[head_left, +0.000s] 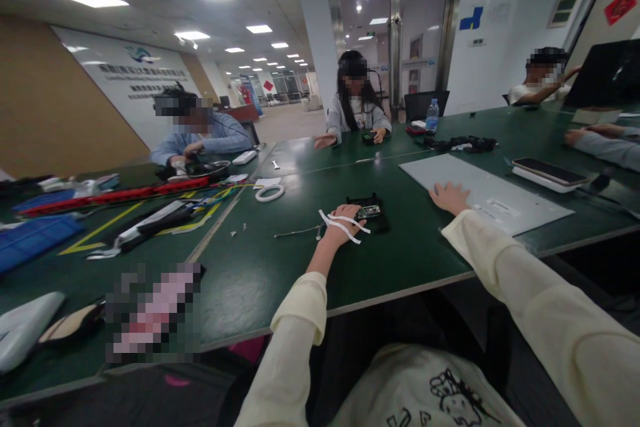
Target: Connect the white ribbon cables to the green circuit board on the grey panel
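Bin [35, 240], blue, is located at the left edge of the frame. Red strip [115, 198] extends across the table [240, 293] above and to the right of it. A co-worker in a blue sleeve [227, 133] sits beyond, left of centre. Tape roll [269, 194] lies flat near the centre. Cable [295, 233] runs to the left hand [344, 224], which is positioned at the centre of the frame. White bands [355, 238] cross the back of this hand. Its fingers are at the left side of the device [371, 211]; whether they grip it cannot be told. The device, a dark frame with an exposed board, lies on the table just right of centre. A second co-worker [356, 103] sits behind it, upper centre. Bottle [432, 117] stands upright, upper right of centre. Right hand [450, 198]: fingers spread, palm down, gripping nothing, resting at the left part of the grey panel [500, 190]. Phone [550, 171] lies on a white box [543, 181], right of frame.
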Available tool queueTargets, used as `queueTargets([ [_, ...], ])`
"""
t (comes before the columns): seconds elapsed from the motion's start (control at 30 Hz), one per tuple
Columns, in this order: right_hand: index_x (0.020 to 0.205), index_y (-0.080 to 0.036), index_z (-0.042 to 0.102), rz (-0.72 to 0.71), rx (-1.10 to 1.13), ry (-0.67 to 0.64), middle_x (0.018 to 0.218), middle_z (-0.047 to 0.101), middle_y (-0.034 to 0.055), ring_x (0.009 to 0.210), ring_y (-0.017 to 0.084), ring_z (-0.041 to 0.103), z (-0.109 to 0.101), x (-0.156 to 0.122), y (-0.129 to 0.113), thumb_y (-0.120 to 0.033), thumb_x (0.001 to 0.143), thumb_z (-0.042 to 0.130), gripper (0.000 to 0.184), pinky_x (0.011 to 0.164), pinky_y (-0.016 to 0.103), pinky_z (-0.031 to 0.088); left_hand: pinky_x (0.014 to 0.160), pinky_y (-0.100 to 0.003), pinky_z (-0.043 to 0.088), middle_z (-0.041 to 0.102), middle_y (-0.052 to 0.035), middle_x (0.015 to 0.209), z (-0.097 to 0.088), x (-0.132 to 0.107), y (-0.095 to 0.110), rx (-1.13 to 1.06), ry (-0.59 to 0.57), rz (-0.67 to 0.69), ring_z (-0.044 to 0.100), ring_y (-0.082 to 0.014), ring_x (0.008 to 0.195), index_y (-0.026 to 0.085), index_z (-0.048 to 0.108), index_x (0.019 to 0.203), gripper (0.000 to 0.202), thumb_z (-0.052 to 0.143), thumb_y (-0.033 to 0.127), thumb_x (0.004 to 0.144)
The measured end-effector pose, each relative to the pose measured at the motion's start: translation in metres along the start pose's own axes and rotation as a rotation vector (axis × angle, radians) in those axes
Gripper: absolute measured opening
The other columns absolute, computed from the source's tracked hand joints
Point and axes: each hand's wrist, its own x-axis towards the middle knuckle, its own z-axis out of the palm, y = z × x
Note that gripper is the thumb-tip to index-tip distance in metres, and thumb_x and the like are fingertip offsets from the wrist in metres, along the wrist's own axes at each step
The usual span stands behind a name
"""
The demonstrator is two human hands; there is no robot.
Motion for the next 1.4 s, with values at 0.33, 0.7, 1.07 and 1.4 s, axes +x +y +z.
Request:
queueTargets([
  [0.33, 0.141, -0.023, 0.044, -0.039, -0.002, -0.01, 0.15, 0.03, 0.0184, 0.135, 0.047, 0.025, 0.001, -0.002, -0.001, -0.061, 0.093, 0.021, 0.065, 0.101, 0.071, 0.016, 0.096, -0.045, 0.044, 0.063, -0.0123, 0.115, -0.008, 0.016, -0.006, 0.046, -0.06, 0.064, 0.058, -0.0295, 0.111, 0.02, 0.056, 0.112, 0.04, 0.064, 0.044, 0.08],
  [0.7, 0.144, -0.025, 0.04, -0.199, -0.065, -0.034, 0.148, 0.034, 0.0174, 0.134, 0.043, 0.029, -0.008, -0.033, -0.019, -0.061, 0.094, 0.021, 0.064, 0.101, 0.066, 0.023, 0.075, -0.036, 0.049, 0.062, -0.0067, 0.095, -0.011, 0.021, -0.011, -0.2, 0.011, -0.004, 0.061, -0.0239, 0.088, 0.019, 0.053, 0.099, 0.045, 0.073, 0.046, 0.07],
  [1.07, 0.15, -0.025, 0.033, -0.546, -0.107, -0.062, 0.154, 0.03, 0.0122, 0.136, 0.042, 0.028, -0.021, -0.083, -0.051, -0.064, 0.093, 0.021, 0.07, 0.106, 0.057, 0.025, 0.079, -0.033, 0.046, 0.06, -0.0032, 0.096, -0.042, 0.026, -0.015, -0.309, 0.204, -0.041, 0.057, -0.0198, 0.088, 0.02, 0.05, 0.091, 0.041, 0.073, 0.045, 0.068],
  [1.4, 0.151, -0.023, 0.034, -0.981, 0.063, -0.146, 0.156, 0.028, 0.0102, 0.141, 0.038, 0.022, -0.041, -0.146, -0.077, -0.068, 0.092, 0.028, 0.075, 0.112, 0.052, 0.019, 0.078, -0.035, 0.045, 0.059, -0.0049, 0.092, -0.068, 0.023, -0.014, -0.197, 0.218, 0.026, 0.056, -0.0222, 0.087, 0.019, 0.05, 0.09, 0.041, 0.073, 0.045, 0.069],
])
